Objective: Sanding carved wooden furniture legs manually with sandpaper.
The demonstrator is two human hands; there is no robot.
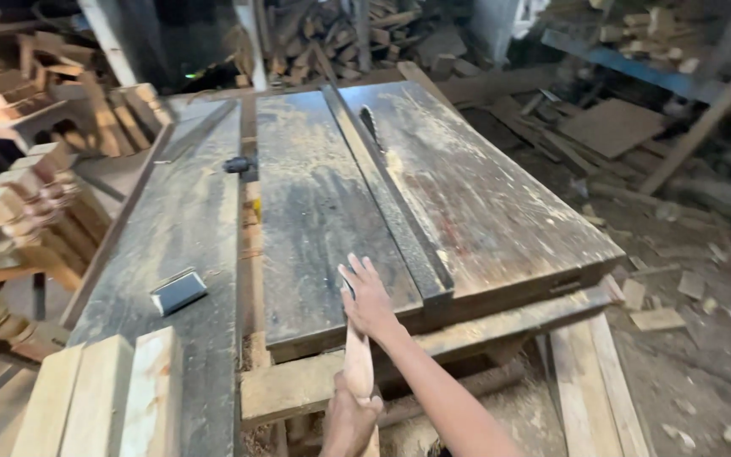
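Note:
A narrow, pale wooden strip (358, 360) stands on edge at the near end of a dark, sawdust-covered saw table (323, 220). My right hand (368, 298) lies over the strip's upper end, fingers stretched out onto the table top. Lower down, at the frame's bottom edge, my left hand (349, 421) is wrapped around the strip's near end. The round saw blade (371, 127) pokes up through the table far ahead, beside a long dark guide rail (392, 207) that runs toward me. The strip's front tip is partly hidden under my right hand.
A small grey metal block (178, 290) lies on the left table board. Pale planks (103, 398) rest at the near left corner. Stacked wooden blocks (27, 203) crowd the left side. Offcuts (657, 317) litter the dusty floor on the right, and logs (357, 34) are piled behind.

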